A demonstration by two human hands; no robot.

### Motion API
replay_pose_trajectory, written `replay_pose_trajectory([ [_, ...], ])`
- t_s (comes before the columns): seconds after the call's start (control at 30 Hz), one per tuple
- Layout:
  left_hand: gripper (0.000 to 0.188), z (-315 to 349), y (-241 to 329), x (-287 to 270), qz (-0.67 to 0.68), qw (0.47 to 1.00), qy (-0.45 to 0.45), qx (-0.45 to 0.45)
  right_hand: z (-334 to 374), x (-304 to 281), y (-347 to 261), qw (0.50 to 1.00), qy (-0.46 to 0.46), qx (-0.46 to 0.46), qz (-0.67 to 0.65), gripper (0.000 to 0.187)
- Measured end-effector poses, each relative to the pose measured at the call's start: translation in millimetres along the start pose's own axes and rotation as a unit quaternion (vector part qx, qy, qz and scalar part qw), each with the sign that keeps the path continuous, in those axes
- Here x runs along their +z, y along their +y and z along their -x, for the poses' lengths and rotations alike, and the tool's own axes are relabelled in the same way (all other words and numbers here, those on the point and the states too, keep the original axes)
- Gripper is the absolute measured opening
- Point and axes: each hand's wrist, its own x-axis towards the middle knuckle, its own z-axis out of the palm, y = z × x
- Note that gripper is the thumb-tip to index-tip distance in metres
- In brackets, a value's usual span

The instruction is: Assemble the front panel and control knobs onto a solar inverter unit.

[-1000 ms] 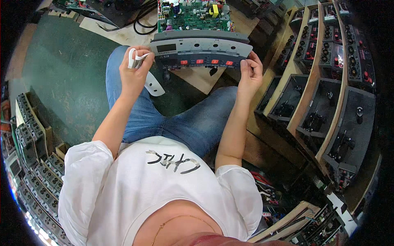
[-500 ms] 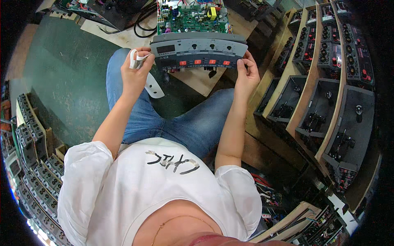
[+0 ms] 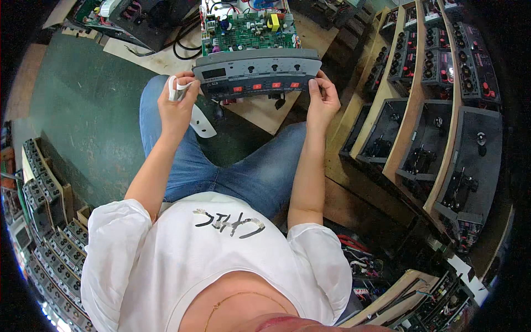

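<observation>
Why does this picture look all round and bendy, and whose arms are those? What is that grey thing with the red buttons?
The camera sits on a person's head and looks down, so you see their white shirt, blue jeans and both arms. Its wide lens bends straight edges, which makes everything look round. The left hand holds a bit of white strip and touches one end of a grey control panel with red buttons. The right hand grips the other end. A green circuit board is behind the panel. Wooden racks on the right hold more dark panels, and more grey panels are stacked on the left.
</observation>
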Motion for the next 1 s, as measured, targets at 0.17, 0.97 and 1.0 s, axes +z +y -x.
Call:
replay_pose_trajectory([
  [0.17, 0.007, -0.1, -4.2, 1.0, 0.02, 0.999, 0.015, -0.024, -0.8, -0.4, 0.5, 1.0, 0.004, -0.002, -0.001, 0.008],
  [0.97, 0.006, -0.3, -4.5, 0.9, -0.003, 1.0, 0.019, -0.01, -3.7, 3.0, -3.6, 0.999, 0.02, 0.024, 0.034, 0.012],
  [1.0, 0.007, -0.4, -4.6, 0.8, -0.008, 1.0, 0.021, -0.015, -4.0, 3.0, -2.7, 0.999, 0.023, 0.025, 0.035, 0.012],
])
